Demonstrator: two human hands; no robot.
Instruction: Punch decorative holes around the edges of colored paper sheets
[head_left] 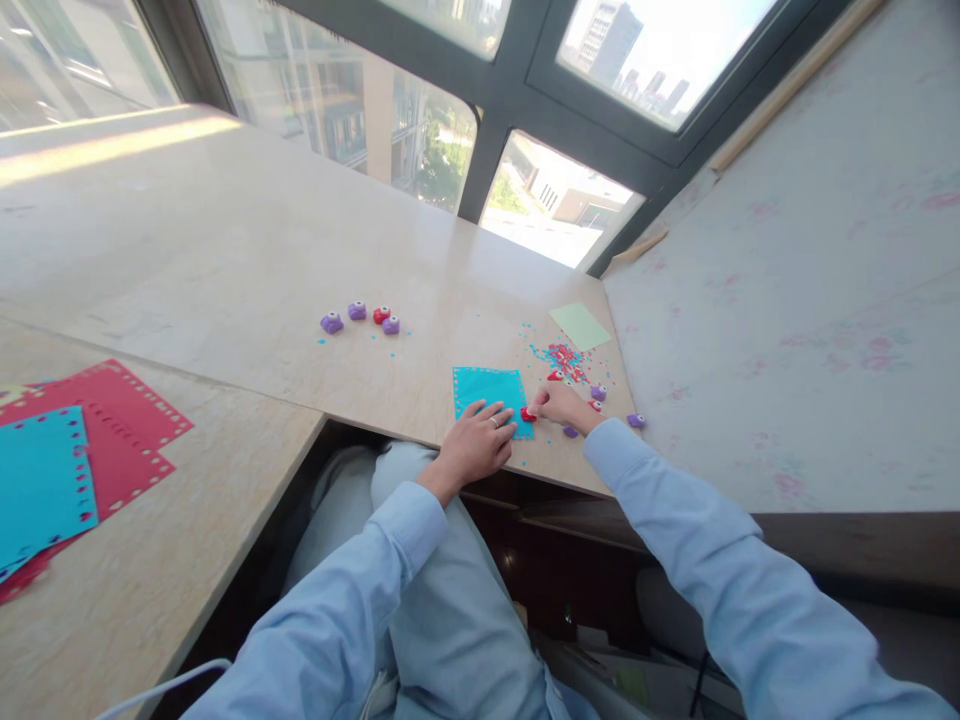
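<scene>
Left hand [474, 445] lies flat, fingers spread and relaxed, pressing on the teal paper sheet [487, 392] near the sill's front edge, toward its right corner. Sheet is rectangular with a row of punched holes along its far edge. Right hand [564, 405] is curled, fingers closed on a small red punch [529, 413] set against the sheet's right edge. Purple punches [598, 393] and a scatter of red and teal confetti [562, 356] lie just beyond the right hand.
</scene>
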